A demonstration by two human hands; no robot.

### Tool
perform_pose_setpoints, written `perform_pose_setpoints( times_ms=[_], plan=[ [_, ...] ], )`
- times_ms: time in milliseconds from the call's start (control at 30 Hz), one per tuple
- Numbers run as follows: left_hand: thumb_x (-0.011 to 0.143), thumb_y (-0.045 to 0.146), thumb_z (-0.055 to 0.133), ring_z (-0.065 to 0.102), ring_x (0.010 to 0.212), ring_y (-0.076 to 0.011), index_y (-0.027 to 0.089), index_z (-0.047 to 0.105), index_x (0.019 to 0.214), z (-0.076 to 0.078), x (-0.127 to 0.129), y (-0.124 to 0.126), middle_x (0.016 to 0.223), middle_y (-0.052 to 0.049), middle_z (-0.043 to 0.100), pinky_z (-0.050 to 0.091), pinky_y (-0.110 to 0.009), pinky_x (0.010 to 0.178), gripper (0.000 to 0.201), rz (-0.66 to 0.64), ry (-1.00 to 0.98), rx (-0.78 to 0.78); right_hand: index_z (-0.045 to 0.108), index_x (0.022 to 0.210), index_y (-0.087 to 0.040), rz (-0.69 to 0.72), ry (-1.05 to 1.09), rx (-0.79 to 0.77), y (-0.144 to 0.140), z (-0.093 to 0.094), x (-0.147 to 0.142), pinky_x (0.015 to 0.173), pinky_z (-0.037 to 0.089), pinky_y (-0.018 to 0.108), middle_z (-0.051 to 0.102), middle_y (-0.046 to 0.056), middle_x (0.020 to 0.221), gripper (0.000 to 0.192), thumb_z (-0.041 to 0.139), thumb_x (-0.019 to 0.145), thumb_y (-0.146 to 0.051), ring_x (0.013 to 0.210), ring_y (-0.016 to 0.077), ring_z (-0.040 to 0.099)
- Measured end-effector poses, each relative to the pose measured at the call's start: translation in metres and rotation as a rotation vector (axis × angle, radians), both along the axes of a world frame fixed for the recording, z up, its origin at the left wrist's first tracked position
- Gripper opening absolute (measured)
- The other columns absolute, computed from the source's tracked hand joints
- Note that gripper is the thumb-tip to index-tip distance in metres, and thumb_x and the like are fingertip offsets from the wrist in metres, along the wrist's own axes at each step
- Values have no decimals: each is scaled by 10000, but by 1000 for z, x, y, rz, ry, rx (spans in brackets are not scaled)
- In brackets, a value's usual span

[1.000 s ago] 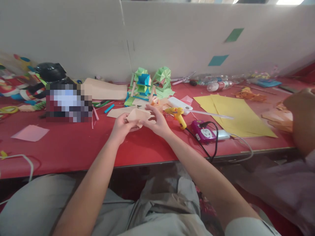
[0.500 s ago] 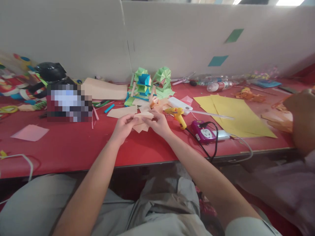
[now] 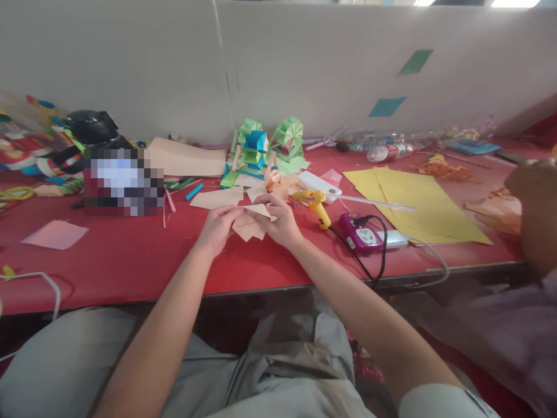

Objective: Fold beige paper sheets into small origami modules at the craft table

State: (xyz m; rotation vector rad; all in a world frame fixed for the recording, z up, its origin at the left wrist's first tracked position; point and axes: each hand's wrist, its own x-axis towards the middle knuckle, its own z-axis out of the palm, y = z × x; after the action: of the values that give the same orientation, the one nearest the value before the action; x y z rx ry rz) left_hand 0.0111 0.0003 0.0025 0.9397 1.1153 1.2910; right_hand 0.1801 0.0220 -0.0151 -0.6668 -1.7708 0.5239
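A small piece of tan paper [image 3: 257, 212] is pinched between both hands above the red table [image 3: 152, 261]. My left hand [image 3: 218, 230] is closed on its left side, thumb and fingers together. On the other side, my right hand [image 3: 279, 222] grips it with the thumb on top and the fingers curled behind. More tan paper [image 3: 247, 230] shows just below the held piece; whether it is joined to it I cannot tell. Flat tan sheets [image 3: 216, 197] lie just beyond my hands. A yellow hot glue gun [image 3: 314, 204] rests right of my right hand.
Green and blue folded-paper models [image 3: 256, 145] stand at the back. To the right are a purple power strip [image 3: 362, 233] with cables, yellow sheets [image 3: 418, 203] and a plastic bottle [image 3: 389, 152]. Another person's arm [image 3: 537, 215] reaches in at the far right. Pink paper [image 3: 54, 234] lies left.
The held tan paper has tilted and shows more of its face. My right fingers have shifted slightly on it, while my left hand keeps nearly the same place.
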Motion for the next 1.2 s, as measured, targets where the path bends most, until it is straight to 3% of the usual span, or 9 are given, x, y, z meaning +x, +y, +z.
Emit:
perform_pose_setpoints(
  times_ms=[267, 400, 500, 600, 667, 800, 933, 1067, 1200],
  plan=[
    [593, 300, 853, 638, 686, -163, 140, 764, 740, 8, -6, -2, 747, -51, 708, 485, -237, 571, 235, -65, -154, -24, 566, 653, -195, 8, -199, 242, -1, 2, 5, 803, 501, 389, 660, 126, 1047, 337, 598, 952, -347, 874, 199, 568],
    [667, 380, 851, 646, 666, -170, 141, 762, 756, 7, -6, -1, 735, -57, 711, 507, -263, 599, 270, -71, -145, 6, 524, 639, -197, 24, -298, 280, -2, 4, 9, 848, 507, 414, 628, 152, 1156, 309, 599, 913, -320, 959, 231, 578],
    [625, 349, 884, 656, 663, -176, 140, 754, 729, 6, -5, -1, 724, -55, 713, 519, -272, 614, 267, -13, -115, 29, 563, 700, -195, 24, -341, 261, -2, 4, 10, 886, 509, 443, 596, 166, 1229, 241, 586, 896, -334, 1009, 254, 571],
    [594, 349, 894, 676, 681, -197, 143, 746, 733, 6, -5, 0, 725, -53, 715, 528, -286, 618, 290, 36, -103, 46, 648, 871, -182, 40, -314, 212, -1, 3, 11, 934, 506, 456, 559, 178, 1301, 211, 603, 893, -387, 1069, 268, 571],
    [584, 371, 895, 691, 708, -214, 144, 745, 770, 5, -6, 2, 733, -52, 717, 538, -301, 633, 330, 77, -96, 63, 675, 1030, -175, 56, -234, 149, -1, 3, 11, 970, 497, 451, 545, 181, 1326, 293, 611, 900, -429, 1142, 275, 567],
    [603, 414, 877, 706, 787, -232, 148, 738, 862, 3, -8, 4, 792, -53, 725, 557, -330, 689, 396, 136, -52, 117, 649, 1189, -208, 55, -18, -163, 0, 5, 9, 887, 528, 376, 612, 132, 1259, 419, 523, 953, -531, 1117, 236, 606],
    [634, 461, 838, 694, 808, -225, 160, 728, 904, -1, -8, 4, 819, -41, 710, 559, -340, 707, 419, 141, 41, 156, 637, 1011, -190, 79, 106, -432, 4, 2, 4, 676, 514, 286, 674, 70, 951, 492, 618, 849, -655, 831, 176, 631],
    [636, 465, 817, 664, 751, -203, 171, 719, 823, -1, -7, 4, 729, -19, 664, 549, -319, 686, 361, 164, 96, 149, 529, 732, -201, 111, 68, -454, 6, 1, 2, 566, 424, 263, 547, -5, 674, 498, 630, 824, -680, 618, 123, 520],
    [612, 402, 800, 657, 742, -208, 177, 695, 729, 4, -5, 1, 719, -23, 661, 546, -311, 668, 274, 123, 95, 116, 514, 702, -206, 92, 79, -463, 4, 4, 3, 537, 374, 263, 490, -28, 608, 499, 602, 852, -674, 554, 106, 459]
  ],
)
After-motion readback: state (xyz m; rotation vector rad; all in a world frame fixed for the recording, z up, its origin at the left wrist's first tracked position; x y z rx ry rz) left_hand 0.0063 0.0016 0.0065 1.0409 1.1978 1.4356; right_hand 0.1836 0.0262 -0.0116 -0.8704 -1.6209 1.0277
